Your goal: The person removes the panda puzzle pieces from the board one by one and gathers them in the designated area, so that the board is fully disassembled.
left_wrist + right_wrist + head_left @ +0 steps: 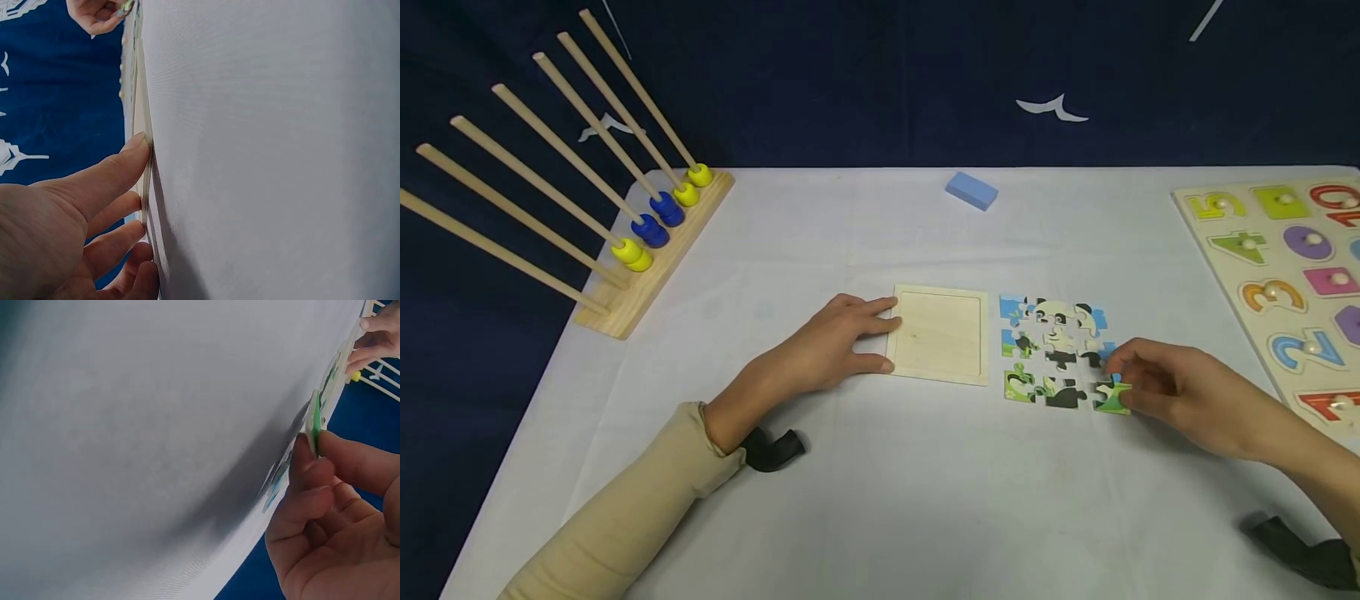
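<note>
My right hand [1187,400] pinches a green-edged puzzle piece [1111,398] between thumb and fingers; in the right wrist view the piece [314,422] stands tilted up. To its left lie the other panda puzzle pieces [1062,396], spread in loose rows with small gaps. A square wooden puzzle tray [940,335] with a raised rim lies bare beside them. Along the tray's left edge, the spread fingers and thumb of my left hand [842,346] rest, and the left wrist view shows the thumb tip [136,144] against the rim.
A wooden bead rack [655,258] with tall pegs and yellow and blue beads stands at the left. The blue block [972,191] lies near the back edge. At the right is a number board [1247,275] with knobbed pieces. A dark curtain [880,83] hangs behind the table.
</note>
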Motion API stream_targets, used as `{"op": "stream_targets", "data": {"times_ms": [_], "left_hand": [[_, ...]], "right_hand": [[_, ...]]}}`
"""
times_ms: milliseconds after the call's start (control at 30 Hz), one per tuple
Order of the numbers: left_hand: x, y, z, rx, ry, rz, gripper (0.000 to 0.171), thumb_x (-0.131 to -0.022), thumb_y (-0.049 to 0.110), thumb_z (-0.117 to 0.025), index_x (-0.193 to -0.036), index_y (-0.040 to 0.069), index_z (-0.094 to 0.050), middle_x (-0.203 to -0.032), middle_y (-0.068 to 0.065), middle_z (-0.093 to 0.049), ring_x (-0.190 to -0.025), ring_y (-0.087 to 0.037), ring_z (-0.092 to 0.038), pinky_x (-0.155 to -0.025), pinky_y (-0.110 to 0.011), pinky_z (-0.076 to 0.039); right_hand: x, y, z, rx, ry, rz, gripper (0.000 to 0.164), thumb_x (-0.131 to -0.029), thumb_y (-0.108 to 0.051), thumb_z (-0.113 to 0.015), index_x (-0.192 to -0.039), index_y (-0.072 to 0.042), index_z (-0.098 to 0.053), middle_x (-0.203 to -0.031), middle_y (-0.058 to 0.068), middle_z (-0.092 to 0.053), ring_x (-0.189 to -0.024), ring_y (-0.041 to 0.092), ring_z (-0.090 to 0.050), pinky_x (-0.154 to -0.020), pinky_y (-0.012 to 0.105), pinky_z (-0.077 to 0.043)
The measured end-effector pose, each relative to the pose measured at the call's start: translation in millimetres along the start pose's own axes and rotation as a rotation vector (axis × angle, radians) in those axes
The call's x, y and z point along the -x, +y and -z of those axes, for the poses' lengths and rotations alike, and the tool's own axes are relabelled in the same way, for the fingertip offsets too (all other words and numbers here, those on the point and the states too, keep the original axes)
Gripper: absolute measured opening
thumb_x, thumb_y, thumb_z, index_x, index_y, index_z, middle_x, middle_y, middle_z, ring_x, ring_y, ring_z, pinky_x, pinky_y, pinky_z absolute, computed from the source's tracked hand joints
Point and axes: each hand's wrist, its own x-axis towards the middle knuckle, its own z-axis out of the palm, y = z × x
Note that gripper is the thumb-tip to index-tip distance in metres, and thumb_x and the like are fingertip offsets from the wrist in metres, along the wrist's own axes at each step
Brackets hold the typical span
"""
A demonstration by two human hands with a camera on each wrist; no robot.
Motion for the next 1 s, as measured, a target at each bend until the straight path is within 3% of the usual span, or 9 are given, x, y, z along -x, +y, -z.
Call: {"op": "stream_targets", "data": {"times_ms": [233, 567, 1000], "left_hand": [[0.2, 1.2, 0.1, 0.01, -0.009, 0.026, 0.06, -0.089, 0.027, -0.076, -0.141, 0.008, -0.054, -0.157, -0.003, -0.034, -0.134, -0.028, -0.035, -0.109, -0.039, -0.033], [-1.0, 2.0, -0.2, 0.001, -0.007, 0.007, 0.059, -0.089, 0.027, -0.076, -0.141, 0.008, -0.055, -0.157, -0.005, -0.035, -0.133, -0.028, -0.036, -0.108, -0.039, -0.033], [-0.2, 2.3, 0.7, -0.007, -0.016, 0.022, 0.059, -0.089, 0.028, -0.076, -0.141, 0.009, -0.055, -0.157, -0.003, -0.034, -0.134, -0.027, -0.036, -0.109, -0.04, -0.032]], "right_hand": [[-0.7, -3.3, -3.0, 0.151, 0.052, 0.021, 0.031, -0.076, 0.003, -0.08, -0.101, -0.009, -0.066, -0.077, -0.009, -0.053, -0.069, 0.002, -0.046, -0.058, 0.023, -0.039], [-1.4, -4.6, -3.9, 0.169, 0.011, -0.056, 0.031, -0.078, -0.006, -0.082, -0.105, -0.008, -0.068, -0.079, -0.008, -0.055, -0.071, 0.006, -0.047, -0.06, 0.024, -0.04], [0.0, -3.9, -5.1, 0.171, 0.033, -0.04, 0.03, -0.078, -0.007, -0.082, -0.105, -0.008, -0.069, -0.081, -0.007, -0.054, -0.071, 0.006, -0.047, -0.061, 0.024, -0.039]]}}
